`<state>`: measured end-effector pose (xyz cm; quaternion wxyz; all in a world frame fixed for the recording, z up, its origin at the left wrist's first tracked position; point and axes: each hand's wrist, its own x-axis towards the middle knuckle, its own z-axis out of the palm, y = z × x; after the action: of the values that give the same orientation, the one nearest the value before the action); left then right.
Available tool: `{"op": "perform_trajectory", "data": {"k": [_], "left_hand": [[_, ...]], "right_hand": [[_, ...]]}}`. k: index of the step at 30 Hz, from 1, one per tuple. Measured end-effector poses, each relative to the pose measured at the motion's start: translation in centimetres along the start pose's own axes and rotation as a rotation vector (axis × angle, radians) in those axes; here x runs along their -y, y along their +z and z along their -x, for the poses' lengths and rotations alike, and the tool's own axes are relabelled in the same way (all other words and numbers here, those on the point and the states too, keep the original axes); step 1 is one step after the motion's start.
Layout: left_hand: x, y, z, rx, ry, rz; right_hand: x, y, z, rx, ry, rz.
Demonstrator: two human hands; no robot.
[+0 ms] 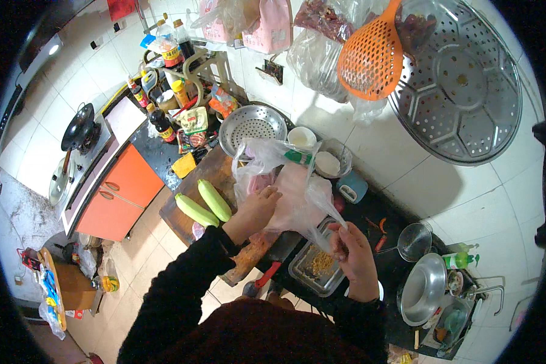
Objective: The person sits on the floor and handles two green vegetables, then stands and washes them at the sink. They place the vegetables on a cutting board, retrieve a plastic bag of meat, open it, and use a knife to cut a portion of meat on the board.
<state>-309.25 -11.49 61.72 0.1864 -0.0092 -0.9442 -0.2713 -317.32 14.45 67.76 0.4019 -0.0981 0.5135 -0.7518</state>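
A clear plastic bag (316, 195) is spread over a wooden cutting board (213, 170), with a pale pink sheet or bag (295, 200) showing with it. My right hand (355, 255) pinches a gathered corner of the clear bag. On the bag's left part rests my left hand (255, 210), its fingers beside a pink piece that looks like meat (260, 182); whether they grip anything is unclear. Two peeled, pale green squash (214, 200) lie left of that hand. Below the bag, a knife's red handle (268, 274) sticks out past the board's edge.
A clear tray of brown crumbs (321, 264) stands near my right hand. Behind the board are a steel colander (253, 129) and a white bowl (302, 137). A metal basin (423, 289) sits at right, near the faucet (496, 291). An orange skimmer (371, 61) hangs above.
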Motion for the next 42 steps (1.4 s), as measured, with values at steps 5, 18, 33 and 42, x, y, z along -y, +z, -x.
{"op": "perform_trajectory", "data": {"k": [5, 18, 33, 42], "left_hand": [[-1.6, -1.1, 2.5, -0.232, -0.129, 0.242], [-2.9, 2.7, 13.9, 0.16, -0.455, 0.454], [-2.2, 11.8, 19.0, 0.58, -0.545, 0.049], [-2.7, 14.4, 20.6, 0.64, -0.468, -0.085]], "right_hand": [[-1.7, -1.3, 0.1, -0.088, 0.067, 0.025], [-5.6, -1.7, 0.8, 0.036, 0.123, 0.224], [-17.6, -2.2, 2.6, 0.256, 0.405, 0.74], [-16.5, -1.7, 5.2, 0.068, 0.32, 0.572]]}}
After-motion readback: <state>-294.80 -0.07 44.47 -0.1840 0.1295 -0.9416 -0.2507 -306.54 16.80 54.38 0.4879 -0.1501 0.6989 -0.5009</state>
